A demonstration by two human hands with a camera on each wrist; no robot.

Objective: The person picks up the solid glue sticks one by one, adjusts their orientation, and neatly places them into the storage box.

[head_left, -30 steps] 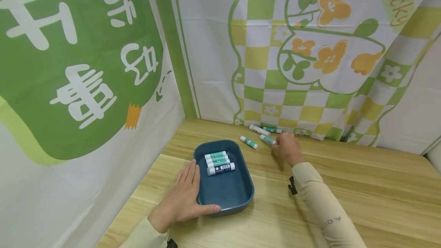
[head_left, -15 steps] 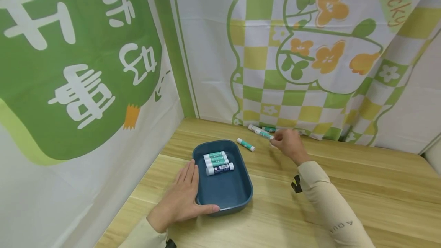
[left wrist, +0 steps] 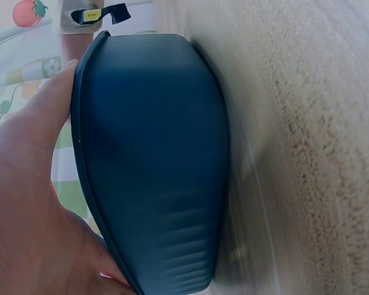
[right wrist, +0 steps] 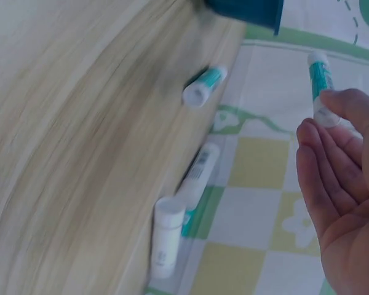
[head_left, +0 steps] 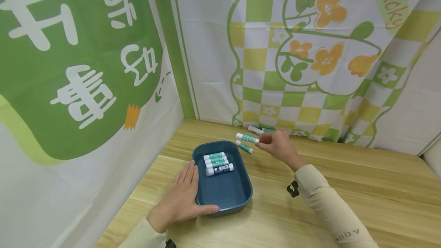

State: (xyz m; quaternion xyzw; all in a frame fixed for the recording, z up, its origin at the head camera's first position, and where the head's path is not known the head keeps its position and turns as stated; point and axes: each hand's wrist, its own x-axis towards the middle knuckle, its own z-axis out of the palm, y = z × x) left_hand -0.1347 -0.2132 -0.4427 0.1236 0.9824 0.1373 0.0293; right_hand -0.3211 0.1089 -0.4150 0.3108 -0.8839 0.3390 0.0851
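Observation:
My right hand (head_left: 280,146) pinches a green-and-white glue stick (head_left: 247,138) by one white end, between thumb and fingertips. In the right wrist view that glue stick (right wrist: 321,86) is held off the table, beyond the fingertips. My left hand (head_left: 179,194) rests against the left side of a dark blue tray (head_left: 225,194), fingers straight and thumb along its near rim. Inside the tray lie several green-and-white glue sticks (head_left: 216,159) and a thicker navy one (head_left: 219,169), side by side. The left wrist view shows the tray's outer wall (left wrist: 154,135) beside the palm.
A green-and-white glue stick (head_left: 244,147) lies between the tray and my right hand. At the back, against the checked cloth (head_left: 268,98), lie a thicker white stick (head_left: 255,130) and a green one (head_left: 267,129). Another white stick (right wrist: 168,239) shows in the right wrist view.
My right hand has lifted the glue stick off the table and carried it left towards the tray. The left hand and the tray stay where they were.

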